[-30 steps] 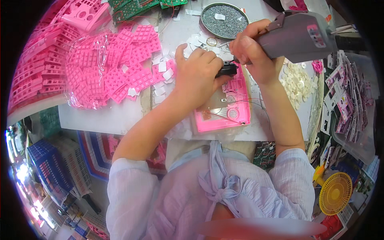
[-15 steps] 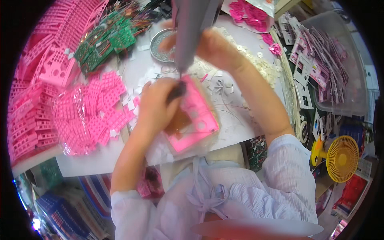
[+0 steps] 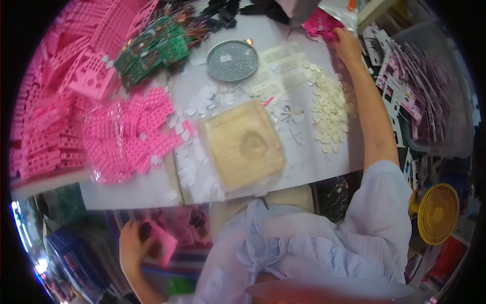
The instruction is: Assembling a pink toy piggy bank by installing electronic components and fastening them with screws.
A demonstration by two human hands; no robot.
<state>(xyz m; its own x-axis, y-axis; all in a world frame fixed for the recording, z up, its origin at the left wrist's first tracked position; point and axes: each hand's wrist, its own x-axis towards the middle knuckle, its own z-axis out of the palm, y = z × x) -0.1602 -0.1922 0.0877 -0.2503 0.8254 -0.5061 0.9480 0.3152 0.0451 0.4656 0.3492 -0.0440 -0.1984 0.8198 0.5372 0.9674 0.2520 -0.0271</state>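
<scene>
Head view: left hand [image 3: 132, 245] at lower left of frame, below the tabletop [image 3: 126, 196] edge, over a striped bin [image 3: 190, 256]. Pink case [image 3: 166, 244] is just right of the palm, touching; fingers partly closed round its dark end, thumb across it, so they have hold of it. Bit blurred there. Right hand [image 3: 348, 46] upper right, fingers bent at the small pink parts [image 3: 319, 24]; can't tell if they've pinched one. Grey power tool [image 3: 299, 7] at top edge. Tan block [image 3: 238, 152] mid-frame, well apart from both hands; screw dish [image 3: 233, 66] above it.
</scene>
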